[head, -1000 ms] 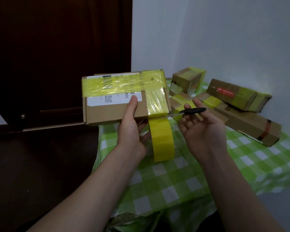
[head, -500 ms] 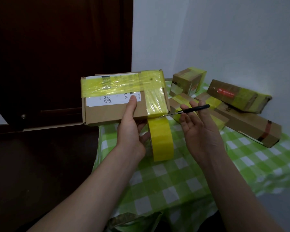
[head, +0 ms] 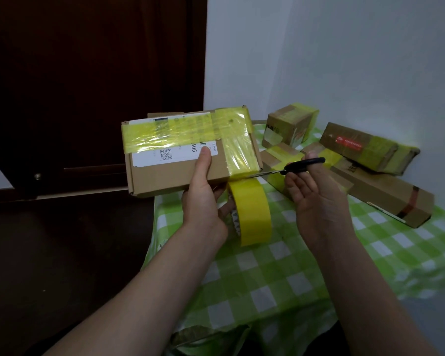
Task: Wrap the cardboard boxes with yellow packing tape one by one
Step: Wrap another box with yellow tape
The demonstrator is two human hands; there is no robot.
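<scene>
tablecloth [head: 293, 278] in green check spreads below the box, nearest me. above it my left hand [head: 203, 201] grips the cardboard box [head: 170, 173] at its lower edge. the thumb presses flat on the front face by the label, and the other fingers curl underneath, mostly hidden. the yellow tape roll [head: 252, 214] hangs just under the box's lower right corner, joined to it by a short strip. to the right of the box, my right hand [head: 316, 199] has thumb and fingers hooked into the black scissors [head: 301, 165]. their tips touch that strip right at the corner, but i cannot tell whether the blades are apart. beyond the box, to its right, taped boxes [head: 365, 147] lie heaped by the wall.

my worry: once the strip parts, nothing holds the roll, so it may drop and tumble off the tablecloth. a slanted cut could leave a ragged tail, or the tips could nick the cardboard or my left fingers beneath.
</scene>
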